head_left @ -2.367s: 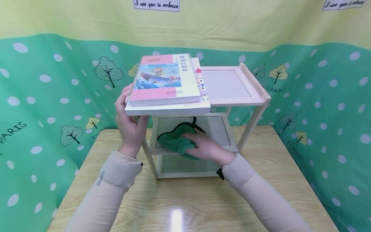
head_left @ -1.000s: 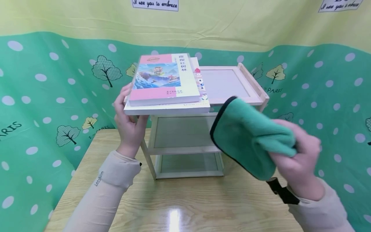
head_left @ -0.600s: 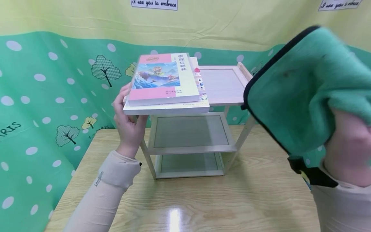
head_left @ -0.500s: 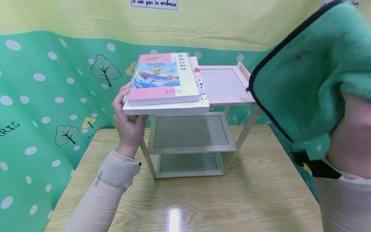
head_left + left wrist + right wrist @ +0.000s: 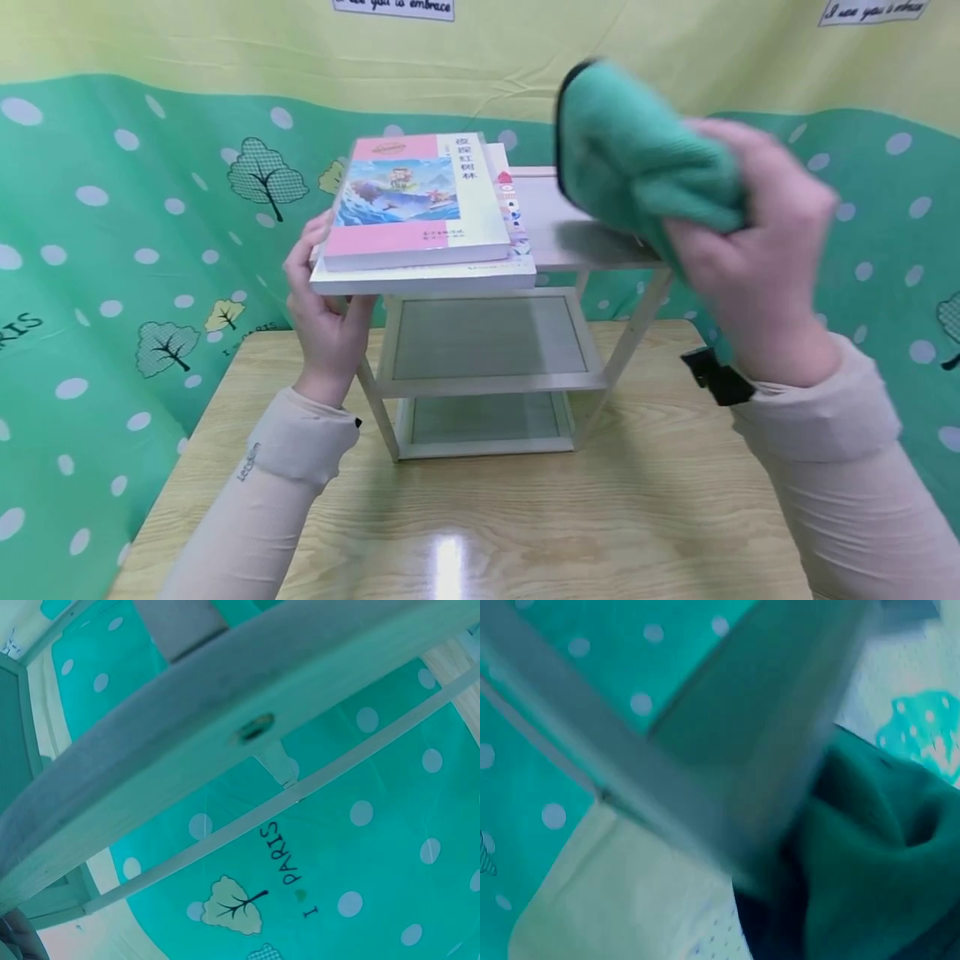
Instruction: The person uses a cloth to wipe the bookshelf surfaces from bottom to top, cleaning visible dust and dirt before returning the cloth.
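Two stacked books (image 5: 408,208), the upper one with a pink and white cover, are over the left part of the pale rack's top shelf (image 5: 551,208). My left hand (image 5: 322,312) grips the books at their left side, the thumb under their front edge. The fingers are partly hidden behind them. My right hand (image 5: 757,242) holds a bunched green cloth (image 5: 637,150) with black edging above the right part of the top shelf, casting a shadow on it. In the right wrist view the cloth (image 5: 885,855) lies beside a blurred frame bar (image 5: 630,742).
The rack's middle shelf (image 5: 487,342) and bottom shelf (image 5: 491,419) lie below the books. The rack stands on a wood-grain table (image 5: 480,517). Behind and at both sides hangs a green and yellow curtain (image 5: 187,250). A frame rail (image 5: 225,727) crosses the left wrist view close up.
My right hand lifted the cloth off the middle shelf, swung it out to the upper right, then brought it back left over the top shelf. The left hand and books stay nearly in place.
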`<action>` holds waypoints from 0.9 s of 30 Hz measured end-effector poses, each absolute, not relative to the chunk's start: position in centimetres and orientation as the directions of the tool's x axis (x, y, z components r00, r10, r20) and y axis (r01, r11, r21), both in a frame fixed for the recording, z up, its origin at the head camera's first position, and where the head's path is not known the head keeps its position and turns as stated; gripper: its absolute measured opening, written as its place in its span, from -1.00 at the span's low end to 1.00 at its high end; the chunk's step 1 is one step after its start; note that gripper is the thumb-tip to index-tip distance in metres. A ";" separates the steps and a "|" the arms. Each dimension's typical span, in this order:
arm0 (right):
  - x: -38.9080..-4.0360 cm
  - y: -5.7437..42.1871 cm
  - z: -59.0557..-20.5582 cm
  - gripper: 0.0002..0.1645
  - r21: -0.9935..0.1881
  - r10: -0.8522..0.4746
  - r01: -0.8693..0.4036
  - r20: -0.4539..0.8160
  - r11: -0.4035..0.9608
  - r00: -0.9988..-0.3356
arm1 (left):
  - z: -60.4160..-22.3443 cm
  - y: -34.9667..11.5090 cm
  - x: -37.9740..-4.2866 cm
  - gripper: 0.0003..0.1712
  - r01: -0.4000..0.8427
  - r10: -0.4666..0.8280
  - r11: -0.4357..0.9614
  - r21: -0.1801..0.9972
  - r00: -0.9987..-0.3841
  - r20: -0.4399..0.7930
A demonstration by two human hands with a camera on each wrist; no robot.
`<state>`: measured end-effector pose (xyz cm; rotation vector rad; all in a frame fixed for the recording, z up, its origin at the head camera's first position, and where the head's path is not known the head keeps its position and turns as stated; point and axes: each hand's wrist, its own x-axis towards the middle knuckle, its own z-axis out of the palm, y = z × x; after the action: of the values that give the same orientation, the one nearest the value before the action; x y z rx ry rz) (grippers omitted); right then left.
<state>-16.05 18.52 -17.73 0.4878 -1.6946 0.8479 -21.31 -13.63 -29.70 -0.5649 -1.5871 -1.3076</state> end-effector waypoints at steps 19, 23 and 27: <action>-15.3 14.5 -17.8 -0.76 -0.152 -0.408 -0.498 0.400 0.854 -0.821 | -29.6 -13.7 -21.0 0.05 0.836 -0.216 0.254 0.487 -0.442 0.871; -15.6 14.3 -17.2 -0.74 -0.205 -0.381 -0.454 0.314 0.867 -0.870 | -29.5 -13.6 -21.0 0.04 0.835 -0.220 0.249 0.490 -0.444 0.869; -15.9 14.3 -16.6 -0.78 -0.269 -0.358 -0.419 0.248 0.867 -0.900 | -29.5 -13.6 -21.1 0.03 0.836 -0.217 0.256 0.485 -0.439 0.872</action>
<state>-15.93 14.30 -16.64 0.5984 -2.8496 0.4746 -21.08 -13.57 -29.55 -0.5951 -1.5619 -1.3712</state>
